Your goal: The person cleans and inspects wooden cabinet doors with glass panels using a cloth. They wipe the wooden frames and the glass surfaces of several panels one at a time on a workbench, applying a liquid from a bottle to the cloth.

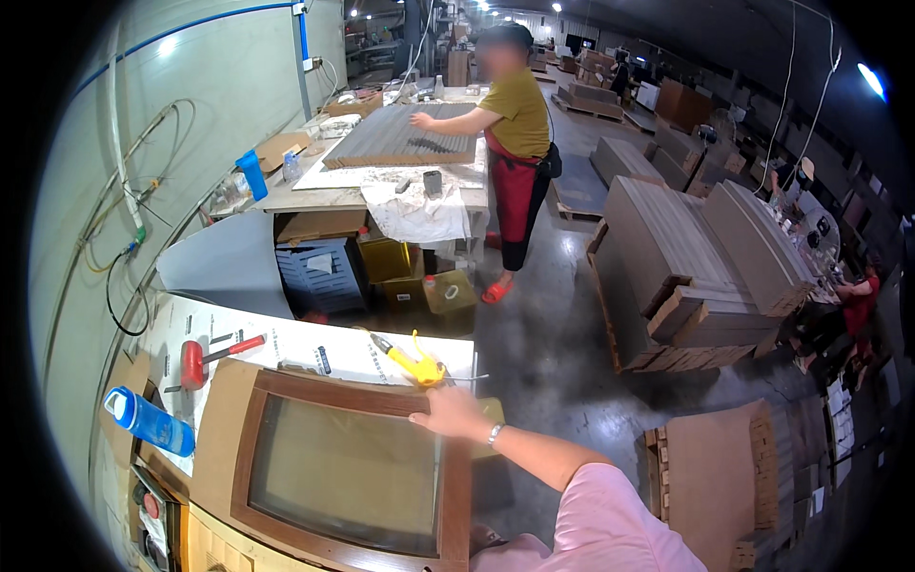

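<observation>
My right hand (454, 413) reaches in at the far right corner of a brown framed door with a glass panel (348, 474). Its thumb lies over the frame, pointing left. The other fingers extend up to a yellow air blow gun (416, 364), which has a thin nozzle and a hose at its left end. Those fingertips are partly hidden, so I cannot tell whether they grip the gun, the frame or neither. The door lies flat on cardboard (216, 440). My left hand does not show.
A red mallet (205, 362) and a blue water bottle (151, 422) lie left of the door on a white board (295, 348). Beyond, a person (510, 124) works over grey strips (396, 133) on a table. Stacked panels (691, 243) stand on a pallet to the right.
</observation>
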Demonstrator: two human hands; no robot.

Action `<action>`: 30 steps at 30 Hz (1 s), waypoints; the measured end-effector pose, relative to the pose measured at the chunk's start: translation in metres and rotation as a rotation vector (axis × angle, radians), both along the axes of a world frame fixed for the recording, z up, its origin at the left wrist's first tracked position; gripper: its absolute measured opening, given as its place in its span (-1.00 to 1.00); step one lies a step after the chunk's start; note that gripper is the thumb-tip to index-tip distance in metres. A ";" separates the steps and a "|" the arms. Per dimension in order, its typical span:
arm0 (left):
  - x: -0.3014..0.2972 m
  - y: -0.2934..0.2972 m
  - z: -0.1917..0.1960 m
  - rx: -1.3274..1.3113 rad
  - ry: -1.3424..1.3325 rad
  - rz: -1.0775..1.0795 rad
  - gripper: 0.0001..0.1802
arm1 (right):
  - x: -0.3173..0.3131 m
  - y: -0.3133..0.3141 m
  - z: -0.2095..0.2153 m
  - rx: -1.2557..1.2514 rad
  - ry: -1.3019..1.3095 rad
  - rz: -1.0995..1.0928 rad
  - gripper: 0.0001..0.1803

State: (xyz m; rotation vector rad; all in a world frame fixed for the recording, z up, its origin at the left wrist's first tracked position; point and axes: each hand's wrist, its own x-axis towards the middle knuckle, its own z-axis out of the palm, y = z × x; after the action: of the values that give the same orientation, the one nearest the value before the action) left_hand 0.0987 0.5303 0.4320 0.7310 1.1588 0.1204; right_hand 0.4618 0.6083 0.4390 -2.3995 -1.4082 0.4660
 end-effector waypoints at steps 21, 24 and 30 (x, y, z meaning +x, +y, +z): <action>0.002 0.006 0.026 -0.070 -0.040 -0.002 -0.55 | -0.003 0.001 0.008 -0.027 -0.020 -0.008 -0.35; 0.002 0.007 0.025 -0.039 -0.018 -0.018 -0.56 | -0.001 0.000 0.003 0.010 -0.028 -0.009 -0.39; 0.000 0.009 0.023 -0.034 -0.033 -0.057 -0.55 | -0.002 0.000 0.003 0.016 -0.031 -0.008 -0.40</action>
State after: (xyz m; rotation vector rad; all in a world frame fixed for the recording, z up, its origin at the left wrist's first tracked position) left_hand 0.0991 0.5388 0.4548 0.7288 1.1046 0.0642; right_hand 0.4601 0.6084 0.4422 -2.4088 -1.4099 0.4163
